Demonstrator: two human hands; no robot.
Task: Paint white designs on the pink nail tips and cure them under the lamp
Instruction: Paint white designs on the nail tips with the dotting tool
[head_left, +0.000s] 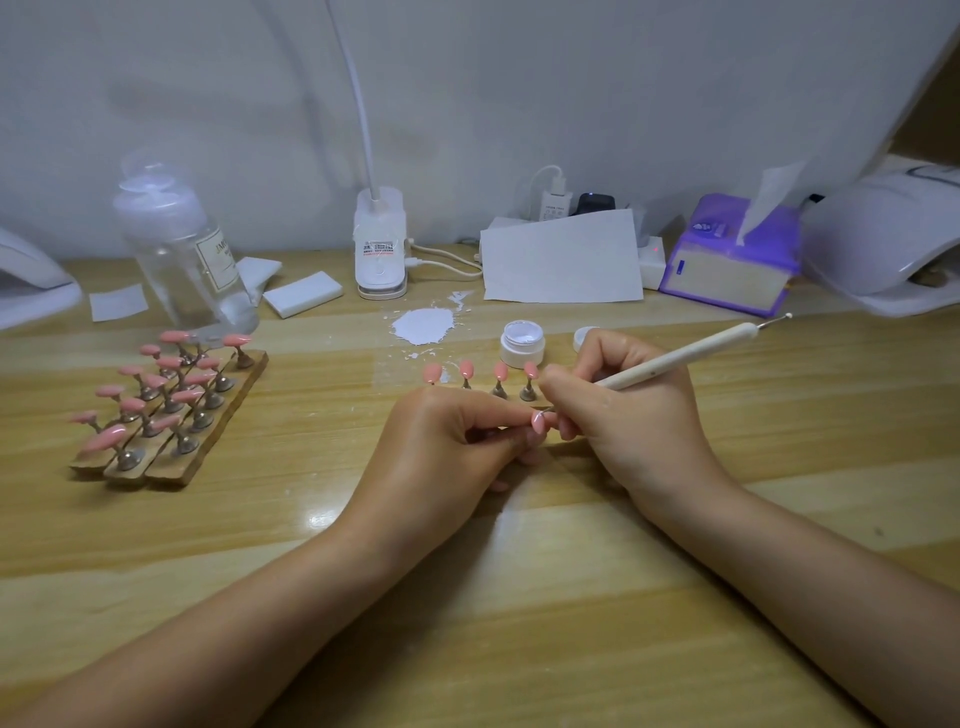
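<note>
We hold 1 pink nail tip (538, 422) on its stand between the fingers of our left hand (441, 441), low over the surface (519, 597). Our right hand (634, 410) grips the white brush (675, 358) like a pen, with its working end at the tip's near edge.

Risks from this position:
- The 2 hands touch at the fingertips. We judge that any tremor in either one would smear the white line.
- The row of 4 tips (480, 376) stands just behind our knuckles. A forward shift of the right hand could knock the nearest stand over.
- The open jar of white gel (522, 343) sits just beyond that row. The raised rear end of the brush could catch it or its lid (584, 338).
- White smears (423, 325) lie on the surface behind the row; a sleeve or wrist dragged there would pick them up.

Open room: the surface toward us is bare wood between both forearms. The rack of pink tips (171, 410) stands well apart on the left. The curing lamp (883, 244) sits at the far right edge, past the tissue box (732, 260).
</note>
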